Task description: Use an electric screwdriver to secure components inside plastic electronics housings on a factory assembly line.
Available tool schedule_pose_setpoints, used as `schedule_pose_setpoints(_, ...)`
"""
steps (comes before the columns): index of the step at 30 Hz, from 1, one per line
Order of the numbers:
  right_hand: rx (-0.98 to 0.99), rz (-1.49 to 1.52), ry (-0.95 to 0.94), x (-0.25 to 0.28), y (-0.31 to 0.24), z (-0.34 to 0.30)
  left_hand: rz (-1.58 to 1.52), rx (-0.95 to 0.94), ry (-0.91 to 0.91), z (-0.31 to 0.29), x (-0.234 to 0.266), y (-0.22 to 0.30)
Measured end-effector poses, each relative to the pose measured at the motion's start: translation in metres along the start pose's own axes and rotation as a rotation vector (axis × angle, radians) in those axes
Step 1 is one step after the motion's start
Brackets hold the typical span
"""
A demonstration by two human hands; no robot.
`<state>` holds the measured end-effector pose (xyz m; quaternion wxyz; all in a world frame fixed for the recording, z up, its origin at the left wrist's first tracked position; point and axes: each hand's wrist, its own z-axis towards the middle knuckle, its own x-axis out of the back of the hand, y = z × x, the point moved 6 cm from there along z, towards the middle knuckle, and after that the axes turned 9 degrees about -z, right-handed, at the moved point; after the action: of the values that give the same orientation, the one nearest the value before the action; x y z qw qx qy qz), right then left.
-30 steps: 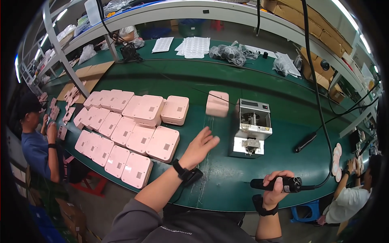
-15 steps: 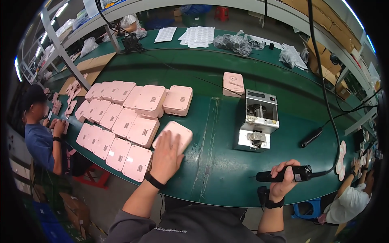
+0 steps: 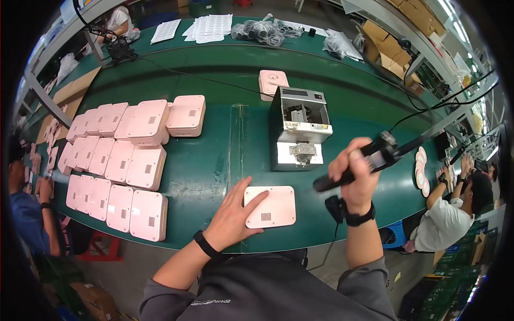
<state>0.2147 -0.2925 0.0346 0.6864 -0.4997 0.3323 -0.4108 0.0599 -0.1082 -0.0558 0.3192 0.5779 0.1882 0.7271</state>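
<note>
My right hand (image 3: 356, 174) is smeared, and so is the black corded tool (image 3: 333, 182) in it; I cannot make out its tip, and my fingers hide part of its barrel. My left hand (image 3: 227, 216) covers part of the left edge of the pink case (image 3: 279, 207), whose underside is out of sight against the green table (image 3: 211, 179). The silver machine (image 3: 302, 130) hides a corner of another pink case (image 3: 271, 79) behind it. Marks on the white sheets (image 3: 209, 28) are too small to read. The top edge cuts off a person in white (image 3: 119, 20), and a co-worker (image 3: 27, 219) at left fades into the dark rim
</note>
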Motion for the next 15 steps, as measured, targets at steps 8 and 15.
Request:
schedule_pose_setpoints(8, 0.255, -0.04, 0.247, -0.001, -0.021, 0.044, -0.207, 0.057, -0.023, 0.01, -0.014, -0.011)
schedule_pose_setpoints(15, 0.134, -0.08, 0.142, -0.01, -0.004, 0.016, -0.201, 0.121, -0.001, 0.012, -0.013, -0.016)
